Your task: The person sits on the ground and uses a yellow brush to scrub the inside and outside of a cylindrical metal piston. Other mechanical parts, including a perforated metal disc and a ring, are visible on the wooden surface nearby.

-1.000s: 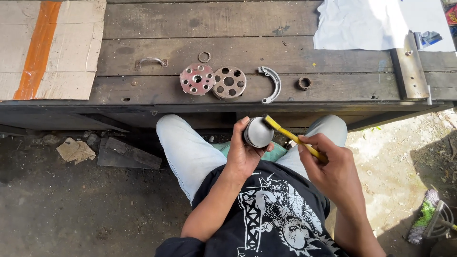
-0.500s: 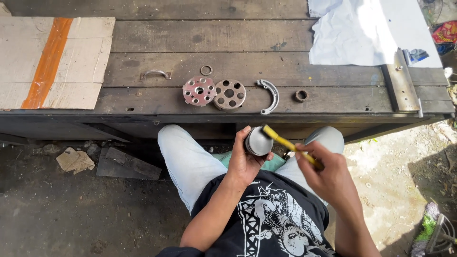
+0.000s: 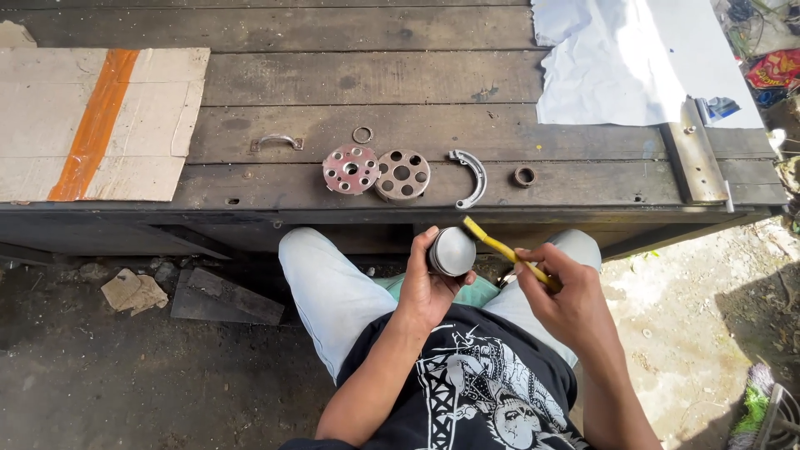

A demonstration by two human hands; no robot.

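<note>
Biggest risk here, I reckon: the round grey metal cylinder part (image 3: 452, 251) is sitting only in the fingers of the left hand (image 3: 427, 287), out over the lap and the dirt ground, not over the table. If the yellow-handled brush (image 3: 504, 252) is pushing sideways too hard, the part could be slipping out and dropping into the grit. The brush tip is touching the right edge of the part, so any jerk is landing right on the thumb too.

The right hand (image 3: 567, 296) is closed around the rear end of the brush handle, and the left hand is clamped around the cylinder. The two hands are near each other but not touching.

The part itself is looking dull silver-grey with a flat, smooth round face turned up at the camera, short and drum-shaped. I can't tell if it's hollow from this angle.

Up on the dark weathered wooden table (image 3: 333, 83) two perforated round metal discs (image 3: 377, 172) are lying side by side and touching, the left one reddish. Right of them a curved metal half-ring (image 3: 473, 177), then a small dark metal ring (image 3: 524, 176). They're lying close to the front edge, so a knee bumping the table could be knocking them off.
</note>
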